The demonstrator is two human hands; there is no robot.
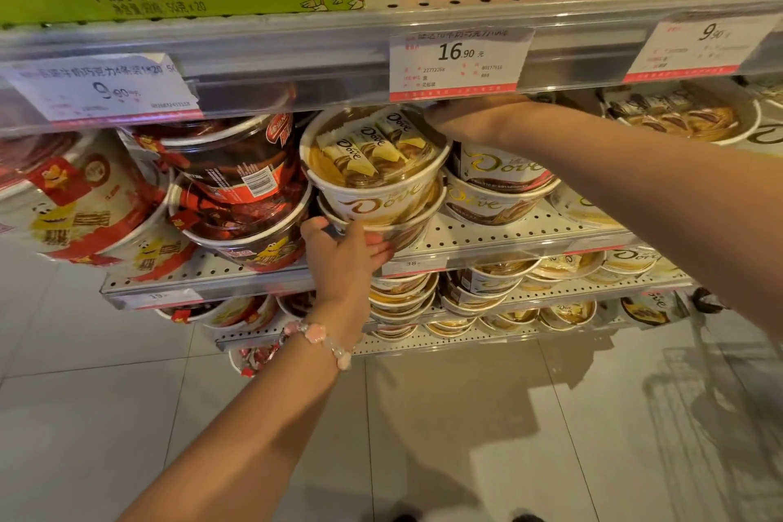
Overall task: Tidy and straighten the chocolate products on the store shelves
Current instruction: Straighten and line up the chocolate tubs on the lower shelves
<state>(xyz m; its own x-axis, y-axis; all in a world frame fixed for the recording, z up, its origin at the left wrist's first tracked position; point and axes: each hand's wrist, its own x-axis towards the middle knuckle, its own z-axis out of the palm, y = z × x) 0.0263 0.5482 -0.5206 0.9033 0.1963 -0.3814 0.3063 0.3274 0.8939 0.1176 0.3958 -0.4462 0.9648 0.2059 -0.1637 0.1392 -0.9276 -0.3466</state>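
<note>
On the middle shelf: two cream Dove tubs (373, 178) stacked at the front edge, both tilted
Left hand (345, 256): cupped under the lower tub, fingers curled on its base
Right hand (455, 114): behind the top tub's rim, fingers hidden, can't tell the grip
Room: red tubs (241, 191) touching on the left, two brown Dove tubs (500, 182) just right

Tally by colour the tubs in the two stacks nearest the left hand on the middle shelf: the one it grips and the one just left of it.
Cream Dove tubs: 2
Dark red tubs: 2
Total: 4
</note>
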